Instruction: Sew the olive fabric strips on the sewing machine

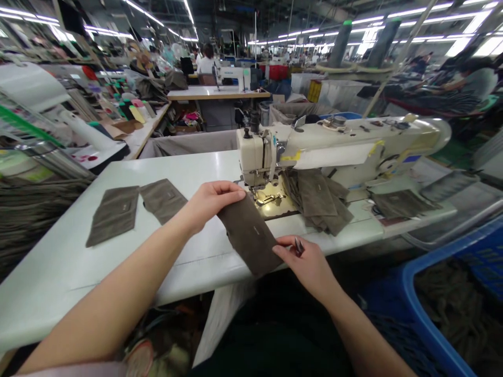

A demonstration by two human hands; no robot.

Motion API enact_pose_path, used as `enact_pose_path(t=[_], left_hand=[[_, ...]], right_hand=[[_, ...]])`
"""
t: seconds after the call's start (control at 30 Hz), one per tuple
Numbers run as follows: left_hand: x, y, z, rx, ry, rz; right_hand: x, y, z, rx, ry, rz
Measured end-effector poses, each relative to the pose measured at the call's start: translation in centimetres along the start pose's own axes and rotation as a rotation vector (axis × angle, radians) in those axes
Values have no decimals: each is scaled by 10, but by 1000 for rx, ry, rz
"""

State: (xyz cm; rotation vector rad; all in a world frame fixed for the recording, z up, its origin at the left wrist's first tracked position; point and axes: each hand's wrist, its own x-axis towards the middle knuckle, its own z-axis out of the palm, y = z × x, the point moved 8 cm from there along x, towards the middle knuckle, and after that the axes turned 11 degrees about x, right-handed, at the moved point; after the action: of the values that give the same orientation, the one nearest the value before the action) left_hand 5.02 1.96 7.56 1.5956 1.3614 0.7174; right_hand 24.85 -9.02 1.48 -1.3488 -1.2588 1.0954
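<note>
Between my hands is a dark olive-brown fabric piece (253, 235) with a small pale mark on it. My left hand (216, 201) pinches its upper edge beside the sewing machine needle area. At the lower right edge, my right hand (304, 259) grips the same piece between thumb and fingers. Small thread snips (299, 246) with pointed metal tips also sit in the right hand, mostly hidden by the fingers. Just behind the fabric stands a cream sewing machine (259, 152), its brass-coloured plate (277, 196) lit by a lamp.
Two similar fabric pieces (113, 212) lie on the left of the white table (196, 167). A pile of them (320, 199) rests under the machine arm, with more (401, 203) farther right. A blue plastic basket (416, 293) holding dark fabric stands at the lower right.
</note>
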Motion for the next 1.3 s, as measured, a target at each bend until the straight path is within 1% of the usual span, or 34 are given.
enact_pose_path(t=[0.07,0.13,0.27,0.33,0.4,0.47,0.53,0.6,0.7,0.77,0.8,0.87,0.97,1.13,1.3], left_hand=[[9,-11,-3,24,2,-36],[18,-20,-3,55,-3,-57],[38,-37,8,140,-74,-60],[48,-40,14,269,-72,-3],[57,-41,18,455,-23,77],[61,-40,22,609,34,144],[63,-40,25,680,67,175],[64,-40,26,701,80,179],[67,-38,28,710,53,181],[69,-35,31,720,31,203],[71,-34,32,729,28,210],[73,-33,33,749,41,210],[77,-34,31,762,68,180],[78,-36,28,727,65,115],[79,-37,27,719,76,128]], right_hand=[[-6,11,-4,-27,-12,25],[-11,16,-5,-61,-13,9],[-15,20,-1,-71,5,-30],[-16,24,3,-29,26,-43],[-17,25,7,-23,35,-88],[-17,22,12,-62,12,-155],[-18,20,16,-121,-36,-215],[-19,16,18,-168,-91,-288],[-23,5,20,-194,-157,-478],[-26,0,20,-218,-171,-599],[-27,-1,21,-248,-171,-634],[-27,-1,21,-331,-167,-651],[-25,2,23,-410,-177,-632],[-22,1,22,-398,-163,-639],[-20,-2,24,-405,-148,-625]])
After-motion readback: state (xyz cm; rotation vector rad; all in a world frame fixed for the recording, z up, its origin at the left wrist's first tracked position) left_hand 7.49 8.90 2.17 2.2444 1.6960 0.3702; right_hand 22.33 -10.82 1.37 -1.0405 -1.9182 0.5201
